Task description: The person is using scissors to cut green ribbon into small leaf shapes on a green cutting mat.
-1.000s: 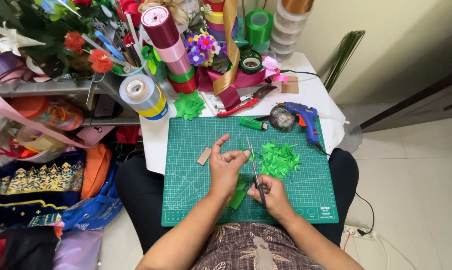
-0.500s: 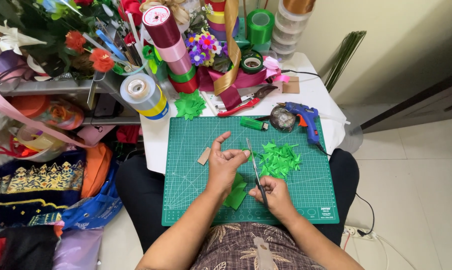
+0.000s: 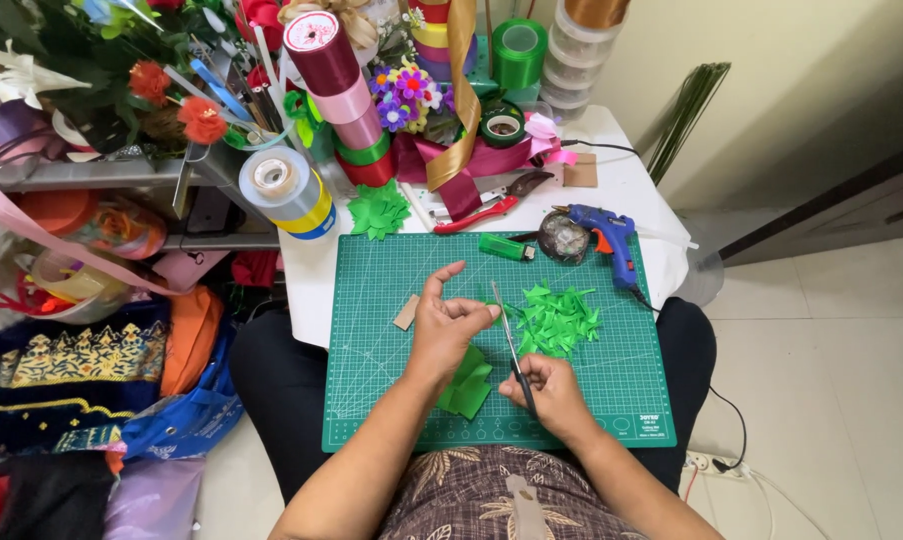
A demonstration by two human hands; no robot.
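- Left hand [image 3: 449, 325] over the middle of the green cutting mat [image 3: 391, 400], fingers curled, thumb and forefinger pinched on a small green ribbon piece [image 3: 491, 312]; index finger raised.
- Compared with a moment ago: hands barely shifted, scissors now standing more upright beside the pinched piece, a sign of trimming under way.
- Folded green ribbon strips [image 3: 468, 385] flat on the mat just below the left hand, between the two wrists.
- Right hand [image 3: 546, 390] closed round the handles of the scissors [image 3: 511, 345], blades pointing up and away, tips just beside the pinched piece; whether blades apart or together, too thin to tell.
- Heap of cut green pieces [image 3: 556, 320] on the mat, right of the blades.
- Further back on the white worktop [image 3: 631, 200]: green lighter [image 3: 506, 247], blue glue gun [image 3: 611, 235], red-handled pliers [image 3: 491, 205].
- Far left: ribbon spools [image 3: 286, 190] and artificial flowers crowding the shelf.
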